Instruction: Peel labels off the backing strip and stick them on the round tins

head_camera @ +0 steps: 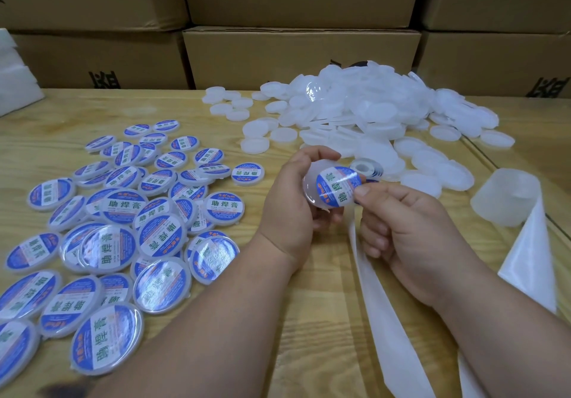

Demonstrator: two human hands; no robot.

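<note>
Stacked cardboard boxes (301, 54) form the back wall behind a pale wooden counter (309, 320).

On the counter, a large heap of blank white tins (364, 113) lies at the far right. A spread of finished, labelled tins (117, 221) covers the left side. A used backing strip (380, 320) trails down toward the near edge, and a white roll (506, 199) of the same material stands at the right. A small label roll (364, 167) sits just behind the hands.

The left hand (296, 209) cups one tin (312, 190) off the counter, fingers curled round its rim. The right hand (411, 227) pinches the edge of a blue label (338, 186) between thumb and forefinger; the label lies across the tin's face.

Procedure for this step, as judged from the position shown:

1. Centre the label inside the rim before pressing.
2. Hold the tin steady with the left hand.
3. Lay the label down from one edge to the other; this likely avoids trapped air.
4. Rub the thumb outward across the face.
5. A skewed label would probably crease at the rim.
</note>
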